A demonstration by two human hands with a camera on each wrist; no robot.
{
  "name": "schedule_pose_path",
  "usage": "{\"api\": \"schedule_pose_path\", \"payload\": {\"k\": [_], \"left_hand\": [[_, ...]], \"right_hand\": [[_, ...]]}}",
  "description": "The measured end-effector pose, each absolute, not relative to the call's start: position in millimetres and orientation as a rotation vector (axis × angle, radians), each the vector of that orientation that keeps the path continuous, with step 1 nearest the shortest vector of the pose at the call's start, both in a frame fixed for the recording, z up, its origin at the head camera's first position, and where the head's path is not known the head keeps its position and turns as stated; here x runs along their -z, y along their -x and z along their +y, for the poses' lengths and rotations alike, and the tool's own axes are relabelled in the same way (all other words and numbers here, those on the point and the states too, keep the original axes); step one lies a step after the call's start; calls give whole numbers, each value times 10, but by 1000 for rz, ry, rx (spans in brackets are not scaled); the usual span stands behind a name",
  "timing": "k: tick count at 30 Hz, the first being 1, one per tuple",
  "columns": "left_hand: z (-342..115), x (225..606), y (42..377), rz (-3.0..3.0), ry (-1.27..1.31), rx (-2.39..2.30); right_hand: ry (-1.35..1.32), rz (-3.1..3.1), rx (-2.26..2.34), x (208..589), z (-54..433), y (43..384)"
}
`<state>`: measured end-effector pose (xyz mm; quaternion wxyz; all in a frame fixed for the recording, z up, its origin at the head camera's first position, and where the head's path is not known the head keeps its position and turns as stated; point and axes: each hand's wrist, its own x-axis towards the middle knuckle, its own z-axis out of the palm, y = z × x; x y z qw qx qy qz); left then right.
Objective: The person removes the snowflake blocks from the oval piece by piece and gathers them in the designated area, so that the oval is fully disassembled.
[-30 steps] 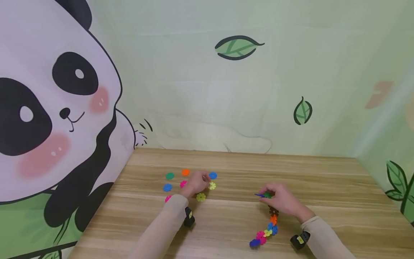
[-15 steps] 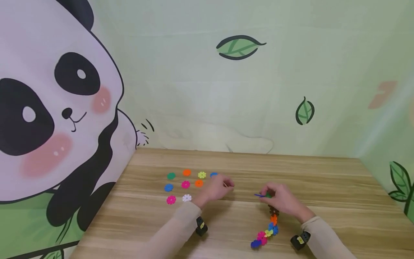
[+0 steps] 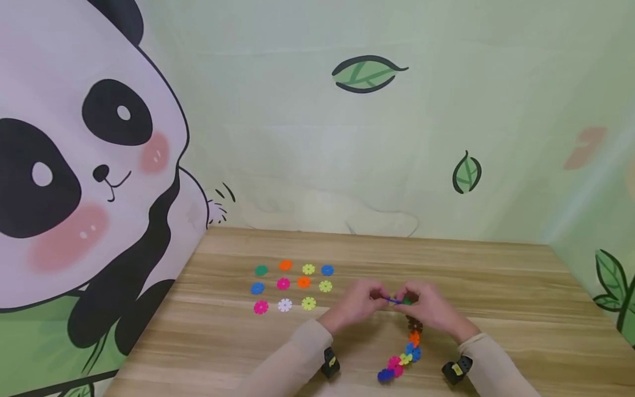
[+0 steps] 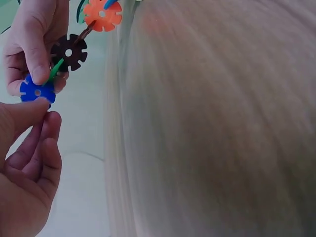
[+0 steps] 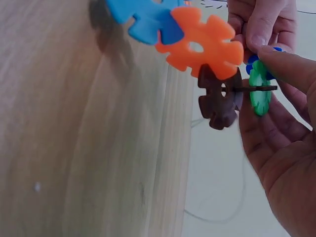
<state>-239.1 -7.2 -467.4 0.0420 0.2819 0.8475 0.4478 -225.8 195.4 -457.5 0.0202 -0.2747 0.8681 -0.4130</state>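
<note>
Both hands meet above the table over a chain of slotted, flower-shaped interlocking discs (image 3: 414,338). My right hand (image 3: 429,306) pinches the chain's upper end at a green disc (image 5: 259,89) and a dark blue disc (image 4: 37,92). A brown disc (image 4: 69,52) joins the green one. Below it the chain curves through orange, blue, yellow and pink to another dark blue disc (image 3: 385,375). My left hand (image 3: 359,302) pinches a thin disc at the dark blue disc's edge. Only a dark purplish sliver of that disc shows; the fingers hide the rest.
Several loose discs lie in rough rows at the left of the wooden table (image 3: 496,309), among them a white disc (image 3: 285,305), a green disc (image 3: 261,270) and a pink disc (image 3: 261,307). A panda-printed backdrop rises behind and beside the table.
My left hand has moved right from the loose discs to the chain's upper end, uncovering the discs beneath it. My right hand stays nearly in place, still gripping the chain.
</note>
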Motion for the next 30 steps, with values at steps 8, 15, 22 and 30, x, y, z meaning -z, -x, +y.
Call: {"api": "schedule_pose_path", "payload": {"k": [8,15,22,30], "left_hand": [[-97,4704,2387,2545,-806,-1498],[-65,4651,2390,2731,-975,-1244],[-57,4667,2384,2760,-1019,-1286],[-77,4664,2371,2697,-926,-1463]], "right_hand": [[857,2625,1302,4589,1974,2235],[847,2626,1302,4591,1966,2250],[852,2634,1290,4577,1962,2243],[849,2646,1310,4615,1976,2245]]}}
